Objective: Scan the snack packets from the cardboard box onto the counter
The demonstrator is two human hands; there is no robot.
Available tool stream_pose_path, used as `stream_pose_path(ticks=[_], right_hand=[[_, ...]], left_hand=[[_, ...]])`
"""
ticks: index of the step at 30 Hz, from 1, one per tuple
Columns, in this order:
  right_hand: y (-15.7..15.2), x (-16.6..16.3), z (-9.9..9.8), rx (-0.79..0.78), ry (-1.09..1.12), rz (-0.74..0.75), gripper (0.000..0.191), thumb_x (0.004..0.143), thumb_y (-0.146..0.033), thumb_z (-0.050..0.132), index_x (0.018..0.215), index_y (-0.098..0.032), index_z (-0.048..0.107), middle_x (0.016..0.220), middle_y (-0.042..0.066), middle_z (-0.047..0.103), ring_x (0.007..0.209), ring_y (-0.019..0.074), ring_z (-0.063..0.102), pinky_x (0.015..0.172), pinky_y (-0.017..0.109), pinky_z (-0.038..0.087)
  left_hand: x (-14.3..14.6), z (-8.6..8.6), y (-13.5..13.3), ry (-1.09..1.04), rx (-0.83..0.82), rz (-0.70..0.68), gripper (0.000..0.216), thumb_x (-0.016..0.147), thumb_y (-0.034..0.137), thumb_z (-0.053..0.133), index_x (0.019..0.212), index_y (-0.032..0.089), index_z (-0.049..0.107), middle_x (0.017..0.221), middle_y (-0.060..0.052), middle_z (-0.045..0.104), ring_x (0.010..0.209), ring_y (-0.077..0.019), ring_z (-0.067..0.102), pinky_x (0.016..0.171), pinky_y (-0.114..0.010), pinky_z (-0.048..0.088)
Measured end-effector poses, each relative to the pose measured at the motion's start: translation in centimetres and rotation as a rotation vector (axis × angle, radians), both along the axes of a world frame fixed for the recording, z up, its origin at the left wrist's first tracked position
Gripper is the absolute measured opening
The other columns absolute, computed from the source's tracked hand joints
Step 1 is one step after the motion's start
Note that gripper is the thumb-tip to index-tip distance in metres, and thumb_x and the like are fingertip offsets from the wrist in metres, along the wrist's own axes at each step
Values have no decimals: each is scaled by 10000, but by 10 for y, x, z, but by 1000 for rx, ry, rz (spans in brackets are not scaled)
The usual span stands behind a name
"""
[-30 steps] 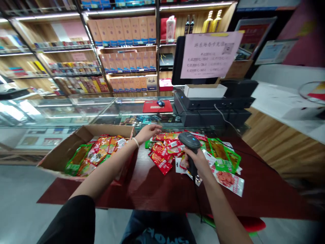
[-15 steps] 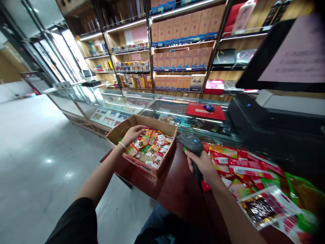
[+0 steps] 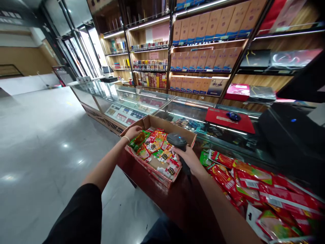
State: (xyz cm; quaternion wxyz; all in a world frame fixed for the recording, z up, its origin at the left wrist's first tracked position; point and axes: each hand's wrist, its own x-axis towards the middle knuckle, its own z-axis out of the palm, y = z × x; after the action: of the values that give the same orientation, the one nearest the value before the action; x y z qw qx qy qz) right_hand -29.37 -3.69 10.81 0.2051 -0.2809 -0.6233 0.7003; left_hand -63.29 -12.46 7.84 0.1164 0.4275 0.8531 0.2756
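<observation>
In the head view, my right hand (image 3: 189, 157) is wrapped round the grip of a black barcode scanner (image 3: 177, 140). The scanner's head, showing a small blue light, is over the right part of an open cardboard box (image 3: 152, 170). Small red, orange and white snack packets (image 3: 158, 139) lie loosely inside that box. My left hand (image 3: 133, 132) is at the box's left side, fingers curled closed at the upper edge of a green snack packet (image 3: 140, 139); the fingertips are partly hidden.
The box stands on a dark red table (image 3: 152, 189). A pile of red snack bags (image 3: 254, 186) lies to the right. Behind are a glass counter (image 3: 162, 105), a mouse (image 3: 233, 116) on a red mat (image 3: 215, 117), a black monitor stand (image 3: 281, 132) and stocked shelves (image 3: 207, 69).
The view has turned left. My right hand has brought the scanner from beside the box to over it. My left hand has moved from above the packets to the box's left side.
</observation>
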Motion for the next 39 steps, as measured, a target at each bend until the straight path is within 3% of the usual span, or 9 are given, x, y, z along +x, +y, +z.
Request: stream_pose_path(ticks=[6, 8, 10, 15, 20, 26, 30, 35, 39], right_hand=[[2, -2, -12, -73, 8, 19, 406, 705, -503, 725, 559, -190, 511, 424, -39, 494, 310, 98, 445, 302, 207, 351], [3, -3, -14, -84, 11, 19, 394, 706, -497, 726, 568, -190, 522, 423, -38, 498, 306, 99, 440, 302, 211, 355], [4, -3, -15, -83, 12, 23, 403, 716, -497, 717, 548, -189, 518, 413, -35, 495, 305, 101, 438, 306, 217, 363], [4, -2, -15, -69, 3, 16, 402, 737, -491, 700, 543, -192, 514, 420, -32, 500, 326, 104, 460, 319, 215, 371], [2, 2, -11, -48, 9, 0, 387, 742, -477, 701, 545, -193, 528, 429, -31, 508, 326, 103, 455, 314, 217, 363], [-1, 4, -7, -43, 63, 9, 379, 740, -473, 696, 553, -204, 506, 415, -40, 500, 321, 107, 458, 311, 223, 363], [-2, 12, -3, -56, 123, -16, 329, 719, -477, 715, 669, -202, 541, 453, -61, 514, 315, 103, 452, 296, 222, 363], [-2, 46, 8, 21, 164, -96, 336, 750, -497, 693, 759, -200, 535, 486, -64, 534, 319, 90, 448, 307, 207, 362], [-1, 85, 14, 118, 137, -199, 347, 763, -490, 687, 841, -215, 492, 481, -84, 522, 323, 90, 449, 316, 194, 363]], left_hand=[[-3, -33, 16, 53, -351, -20, 788, 360, 371, 875, 1068, 98, 660, 1100, -253, 663, 1046, -393, 620, 880, -383, 466], [-1, -40, 19, 62, -465, -43, 854, 331, 416, 878, 1079, 67, 659, 1087, -299, 653, 1053, -427, 612, 871, -408, 470], [1, -44, 22, 79, -498, -71, 744, 386, 461, 857, 1006, 83, 695, 1016, -288, 677, 1045, -426, 618, 873, -412, 471], [5, -41, 30, 102, -340, -104, 311, 538, 418, 797, 740, 190, 735, 826, -161, 720, 962, -343, 660, 876, -347, 465], [8, -20, 25, 51, -104, -120, 354, 808, 462, 547, 927, 180, 724, 934, -100, 722, 958, -262, 650, 882, -333, 465], [34, 11, 11, -829, 406, -43, 465, 797, 500, 608, 1079, 132, 652, 914, -98, 728, 824, -225, 676, 769, -358, 537], [67, 29, 7, -979, 480, -104, 419, 792, 399, 642, 1126, 147, 632, 940, -97, 726, 832, -229, 681, 766, -362, 544], [108, 45, 11, -700, 436, -273, 598, 682, 302, 720, 1241, 172, 551, 1030, -62, 698, 924, -211, 657, 851, -338, 508], [137, 55, 19, -197, 248, -310, 385, 699, 381, 678, 1010, 155, 647, 896, -47, 693, 846, -224, 639, 788, -315, 484]])
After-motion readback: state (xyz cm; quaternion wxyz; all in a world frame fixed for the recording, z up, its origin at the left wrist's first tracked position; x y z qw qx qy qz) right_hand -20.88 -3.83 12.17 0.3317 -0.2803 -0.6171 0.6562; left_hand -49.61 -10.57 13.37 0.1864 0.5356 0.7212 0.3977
